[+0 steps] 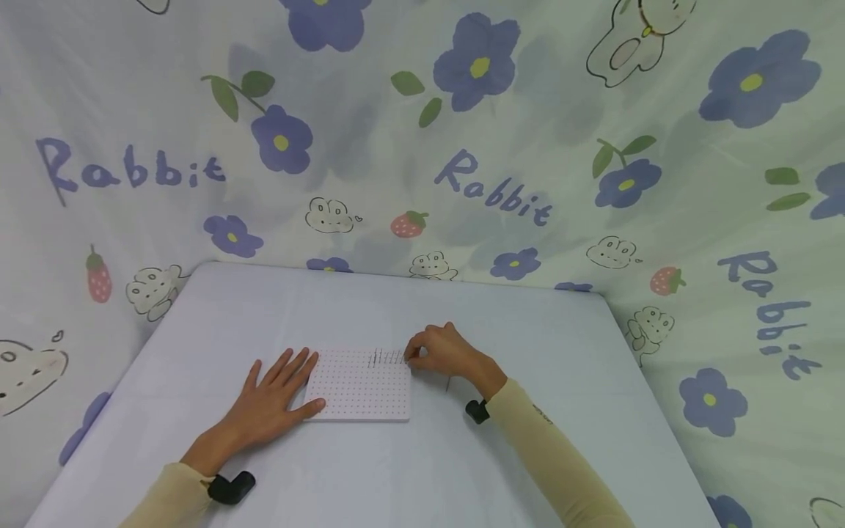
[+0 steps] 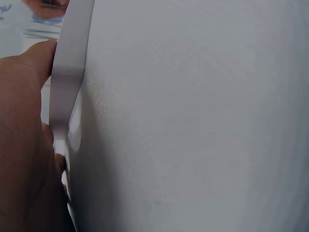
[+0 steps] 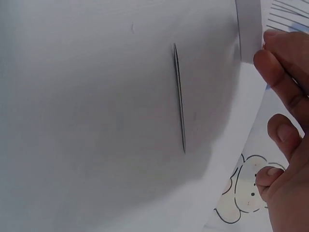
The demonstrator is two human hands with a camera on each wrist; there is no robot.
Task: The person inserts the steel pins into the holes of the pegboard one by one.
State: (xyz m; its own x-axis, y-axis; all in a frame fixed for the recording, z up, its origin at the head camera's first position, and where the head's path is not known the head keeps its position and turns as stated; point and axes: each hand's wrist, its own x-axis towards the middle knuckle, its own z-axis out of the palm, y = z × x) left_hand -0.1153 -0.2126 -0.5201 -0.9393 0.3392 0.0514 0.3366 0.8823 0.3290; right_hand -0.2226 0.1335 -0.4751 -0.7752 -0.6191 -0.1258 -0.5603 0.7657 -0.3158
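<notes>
A white pegboard (image 1: 359, 396) with rows of small holes lies flat on the table. Several thin needles (image 1: 386, 358) stand in a row near its far right corner. My left hand (image 1: 267, 403) is spread flat at the board's left edge, thumb over the near left part. At the far right corner, my right hand (image 1: 442, 350) pinches thumb and forefinger together beside the end of that row, on what looks like a needle, mostly hidden by the fingertips. One loose needle (image 3: 180, 99), pointed at its near end, lies on the table below the right hand.
The white table (image 1: 528, 455) stretches around the board on all sides. Behind it hangs a printed curtain (image 1: 370, 147) with flowers, rabbits and lettering. A black wrist camera (image 1: 231, 488) is strapped to the left wrist, another (image 1: 477, 411) to the right.
</notes>
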